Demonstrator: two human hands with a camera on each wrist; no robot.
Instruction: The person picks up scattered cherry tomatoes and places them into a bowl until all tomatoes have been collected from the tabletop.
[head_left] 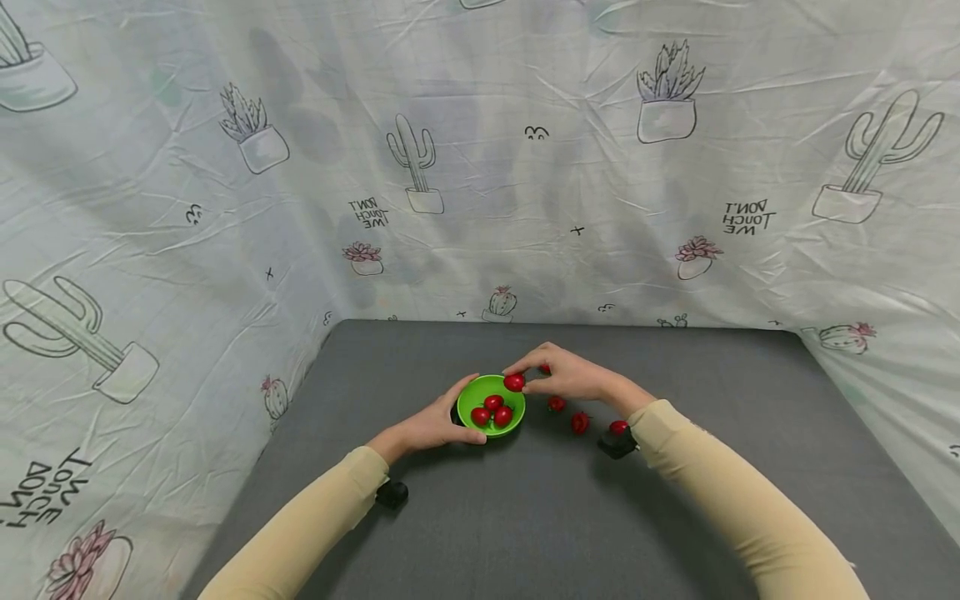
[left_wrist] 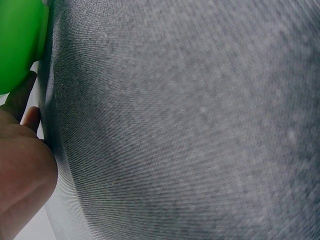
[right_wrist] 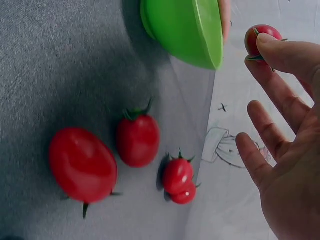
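Note:
A green bowl [head_left: 468, 408] stands on the dark table, with three red cherry tomatoes [head_left: 503, 416] inside it. My left hand [head_left: 429, 423] grips the bowl from the left, thumb at the near rim and fingers round the far side. In the left wrist view, fingers [left_wrist: 20, 100] reach under the bowl's wall [left_wrist: 20, 40]. Above the bowl's right rim, my right hand [head_left: 570, 375] pinches another cherry tomato [head_left: 513, 382] between thumb and fingertips. The right wrist view shows green leaves on this held tomato [right_wrist: 267, 33], and the other fingers spread.
Several loose cherry tomatoes lie right of the bowl, among them one [head_left: 581, 422] below my right hand and one [head_left: 618, 427] by the right wrist's black camera [head_left: 617, 444]. A cloth printed with cacti [head_left: 465, 250] hangs behind the grey table [head_left: 495, 533].

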